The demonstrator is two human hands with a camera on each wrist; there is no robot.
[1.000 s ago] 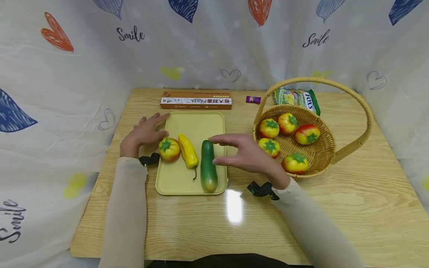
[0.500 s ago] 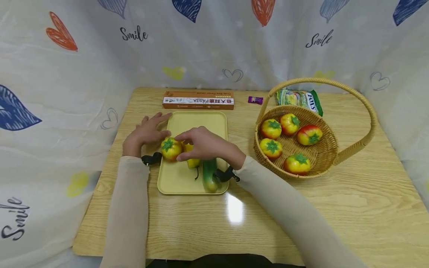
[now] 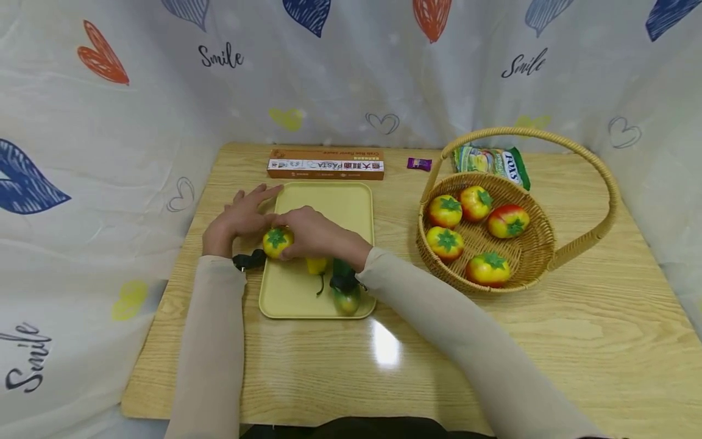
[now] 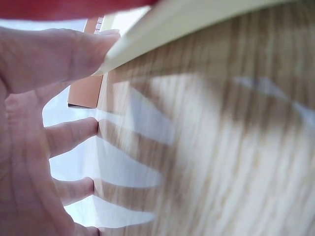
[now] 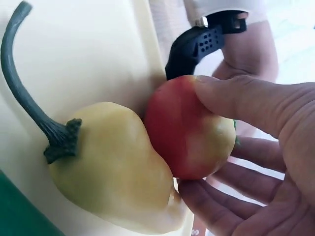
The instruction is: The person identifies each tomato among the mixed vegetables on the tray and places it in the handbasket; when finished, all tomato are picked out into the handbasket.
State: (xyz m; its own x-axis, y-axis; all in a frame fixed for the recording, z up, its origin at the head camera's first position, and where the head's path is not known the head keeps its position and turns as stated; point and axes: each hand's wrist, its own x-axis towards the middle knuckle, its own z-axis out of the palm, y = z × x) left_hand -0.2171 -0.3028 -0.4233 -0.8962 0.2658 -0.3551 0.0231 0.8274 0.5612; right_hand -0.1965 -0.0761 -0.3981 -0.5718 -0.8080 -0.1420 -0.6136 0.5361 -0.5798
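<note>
My right hand point(image 3: 309, 233) holds a round red-and-yellow fruit point(image 5: 189, 128) with a green leafy top, thumb on one side and fingers around the other. The fruit is at the left side of the yellow tray point(image 3: 290, 299). Beside it on the tray lies a yellow pepper point(image 5: 108, 162) with a curved green stem, partly hidden by my right hand in the head view. A green zucchini point(image 3: 347, 302) lies under my right wrist. My left hand point(image 3: 244, 216) is at the tray's left edge, its thumb point(image 4: 64, 54) at the rim and its other fingers spread, tips on the table.
A wicker basket point(image 3: 529, 256) with a tall handle stands to the right, with several similar fruits inside. Behind it lies a green FOX'S bag point(image 3: 493, 163). A pasta box point(image 3: 326, 164) and a small purple packet point(image 3: 419, 164) lie along the table's back edge.
My right hand has moved left from the zucchini, across the pepper, and taken hold of the fruit. The left hand has stayed at the tray's edge.
</note>
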